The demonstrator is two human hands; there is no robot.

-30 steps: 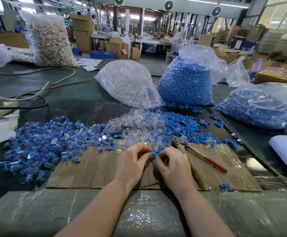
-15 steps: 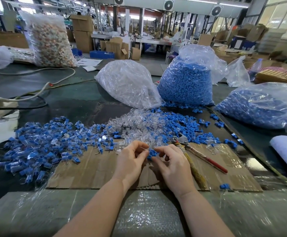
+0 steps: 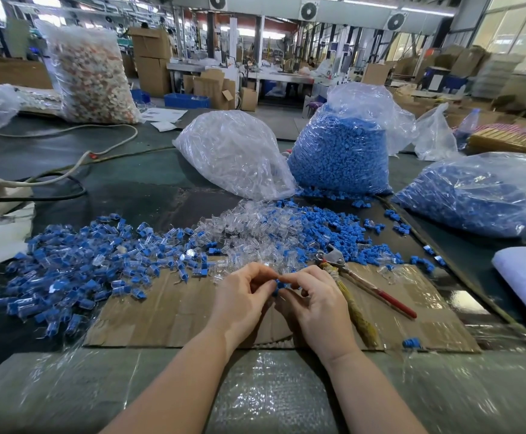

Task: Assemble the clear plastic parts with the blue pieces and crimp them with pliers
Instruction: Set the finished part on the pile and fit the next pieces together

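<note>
My left hand (image 3: pixel 242 296) and my right hand (image 3: pixel 313 300) meet over the cardboard sheet (image 3: pixel 174 311), and together they pinch a small blue piece (image 3: pixel 278 284) between their fingertips. Whether a clear part is also held I cannot tell. Loose clear plastic parts (image 3: pixel 252 228) lie in a heap just beyond my hands, with loose blue pieces (image 3: pixel 327 227) to their right. A pile of assembled blue-and-clear parts (image 3: pixel 77 261) spreads to the left. The pliers (image 3: pixel 360 281), one handle red and one wrapped in yellow cord, lie on the cardboard right of my right hand.
Behind the heaps stand a bag of clear parts (image 3: pixel 233 151) and a tall bag of blue pieces (image 3: pixel 338 151); another blue bag (image 3: pixel 481 195) lies at right. A white power strip and cables (image 3: pixel 8 189) are at left. A stray blue piece (image 3: pixel 411 343) sits near the cardboard's right corner.
Both hands drew slightly toward me from the heap and closed together, and the blue piece now shows pinched between the fingertips. The pliers have not moved.
</note>
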